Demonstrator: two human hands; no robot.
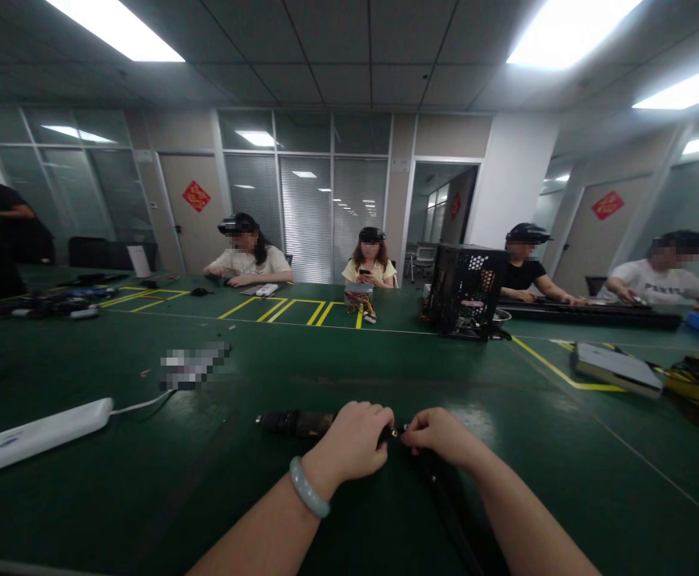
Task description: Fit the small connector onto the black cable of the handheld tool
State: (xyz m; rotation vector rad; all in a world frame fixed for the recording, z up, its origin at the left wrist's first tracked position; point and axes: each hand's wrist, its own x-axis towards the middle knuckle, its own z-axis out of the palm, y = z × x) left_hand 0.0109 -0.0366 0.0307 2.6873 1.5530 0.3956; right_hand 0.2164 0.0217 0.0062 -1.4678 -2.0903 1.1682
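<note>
Head view: dark cylindrical tool (295, 424) at the green tabletop (301, 372), in front of the wearer, with metallic tip toward the left and rear end hidden by the left hand (355, 440). Grip, left hand: fingers wrapped around the tool. Grip, right hand (437, 436): drawn into a fingertip pinch, apparently on the end of the black cord (451, 512); exact contact too small to tell. Step in hand, by judgement: working the connection between tool and cord; cannot tell joining from parting. For next move, hold tool steady and keep both ends in line.

Count: tool, one; cord, one; bright metal piece (394, 433) between the hands, one; bracelet (309, 488), one; white power strip (43, 436), one; black computer case (466, 292), one; silver box (617, 370), one; other people (253, 260), five.
</note>
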